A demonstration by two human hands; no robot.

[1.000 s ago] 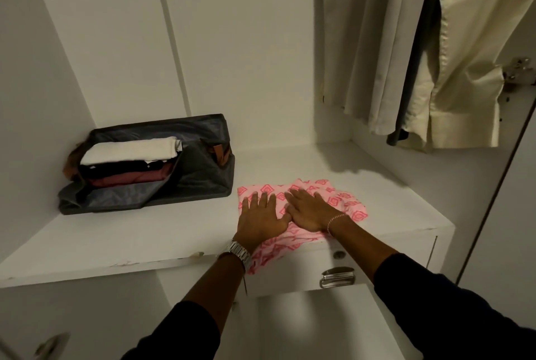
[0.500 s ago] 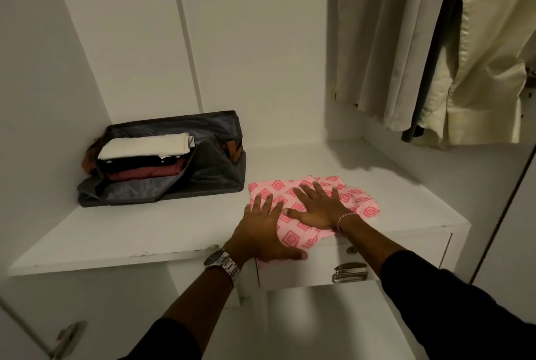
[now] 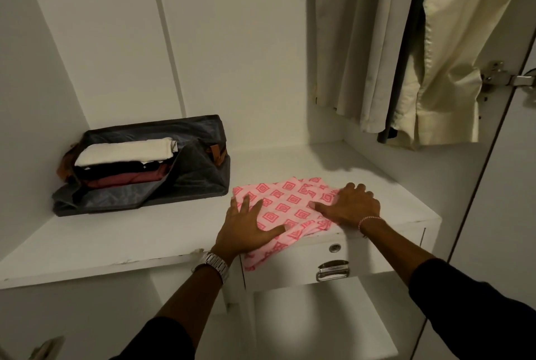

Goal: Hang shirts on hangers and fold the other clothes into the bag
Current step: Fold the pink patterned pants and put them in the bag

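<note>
White wardrobe shelf [image 3: 121, 246]: pink patterned cloth [image 3: 285, 206] lies folded at the front edge, one corner hanging over a drawer [image 3: 295, 265]. Left hand [image 3: 246, 230] flat on its left side, fingers spread. Right hand [image 3: 352, 206] presses its right side, fingers slightly bent. Grey bag [image 3: 191, 176] sits left, open, holding stacked folded clothes [image 3: 124, 161]. Shirts [image 3: 412, 46] hang upper right.

A pink patterned cloth [image 3: 290, 206] lies on the white shelf [image 3: 145, 232], its near edge hanging over the drawer [image 3: 333, 261] front. The left hand [image 3: 246, 229] presses flat on its 8 o'clock corner, and the right hand [image 3: 351, 206] rests at 3 o'clock, fingers seemingly curled over the edge. At 10 o'clock from the cloth sits an open bag [image 3: 191, 176] holding folded clothes [image 3: 124, 162]; shirts [image 3: 406, 40] hang at 1 o'clock.
</note>
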